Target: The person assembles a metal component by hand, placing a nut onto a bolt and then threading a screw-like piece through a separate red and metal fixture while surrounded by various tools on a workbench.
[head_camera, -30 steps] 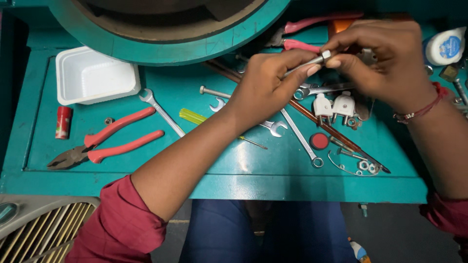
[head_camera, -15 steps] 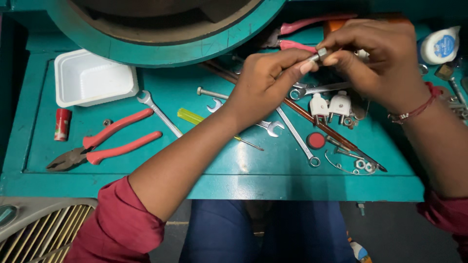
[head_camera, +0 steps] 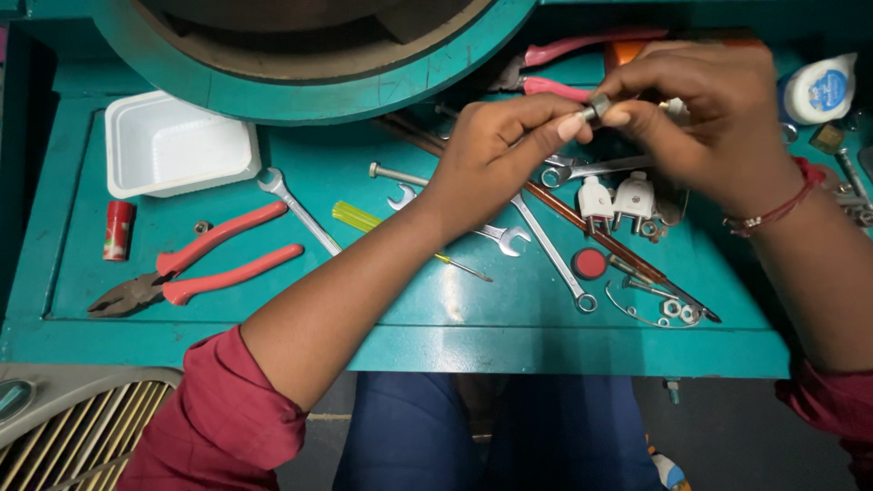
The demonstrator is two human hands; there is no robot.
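Hands meet high over the teal workbench (head_camera: 273, 314): the left hand (head_camera: 496, 150) comes in from the lower left and the right hand (head_camera: 705, 118) faces it, fingertips of both pinched together on one small dark metal piece (head_camera: 597, 107) held between them, clear of the bench top. What kind of part it is, too small to tell. Just under the right hand's fingers sit two white plug halves (head_camera: 611, 202), side by side, and below those a red round cap (head_camera: 588, 264). A long thin rod (head_camera: 627, 250) runs slantwise beneath both hands, crossed by a ring spanner (head_camera: 550, 250); an open-ended spanner (head_camera: 505, 236) lies right below the left wrist. Beside the left forearm, a yellow-handled screwdriver (head_camera: 364, 218) and another spanner (head_camera: 296, 207). Further out to the left of that arm rest red-handled pliers (head_camera: 200, 264), a small red cylinder (head_camera: 118, 230) and a white plastic tray (head_camera: 177, 145). Beyond the right hand, a white roll of tape (head_camera: 818, 89) stands near the bench edge, and pink-handled pliers (head_camera: 564, 68) lie just above the fingertips. Loose nuts (head_camera: 677, 311) lie low, toward the right forearm.
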